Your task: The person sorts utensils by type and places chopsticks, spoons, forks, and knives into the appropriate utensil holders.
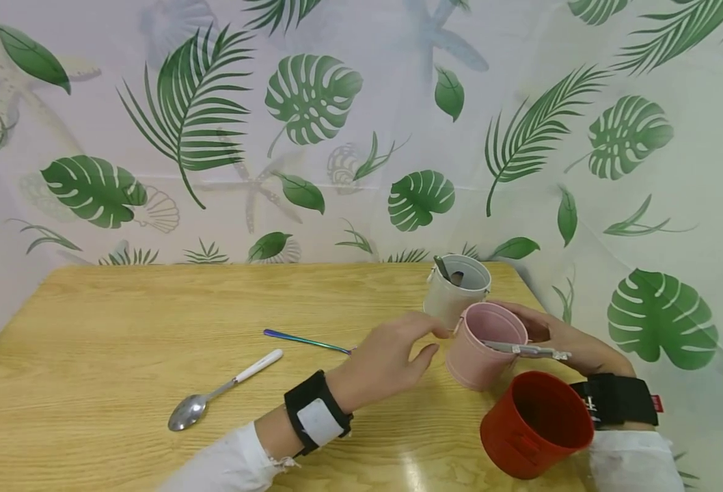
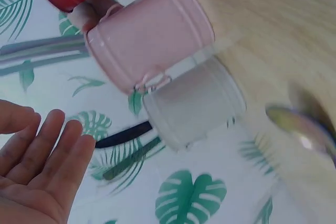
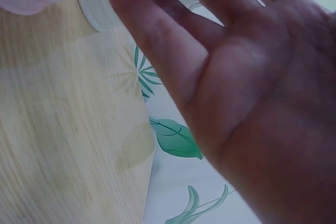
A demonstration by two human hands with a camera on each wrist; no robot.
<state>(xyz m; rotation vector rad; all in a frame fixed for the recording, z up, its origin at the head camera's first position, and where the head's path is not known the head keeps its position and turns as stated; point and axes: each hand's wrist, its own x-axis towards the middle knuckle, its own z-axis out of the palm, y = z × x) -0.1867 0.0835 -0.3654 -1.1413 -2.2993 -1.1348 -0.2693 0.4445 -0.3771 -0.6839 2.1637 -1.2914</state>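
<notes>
My left hand [image 1: 386, 355] reaches over the table with its fingers loosely spread, fingertips just left of a pink bucket [image 1: 475, 362], and it holds nothing. The left wrist view shows its palm and relaxed fingers apart from the buckets. On the far right side of the pink bucket, my right hand [image 1: 577, 345] holds it by the side, with its fingertips partly hidden behind. Long grey utensil handles [image 1: 521, 348] stick out over that bucket's rim. Behind it stands a white bucket [image 1: 441, 307] with dark-handled utensils [image 2: 123, 135]. A red bucket [image 1: 509, 427] stands in front.
A spoon with a white handle [image 1: 260, 365] lies on the wooden table [image 1: 121, 328] at left. Nearby lies a slim blue-green handle [image 1: 303, 339], its far end hidden by the left hand. A leaf-patterned cloth [image 1: 349, 225] hangs behind the table and along the right.
</notes>
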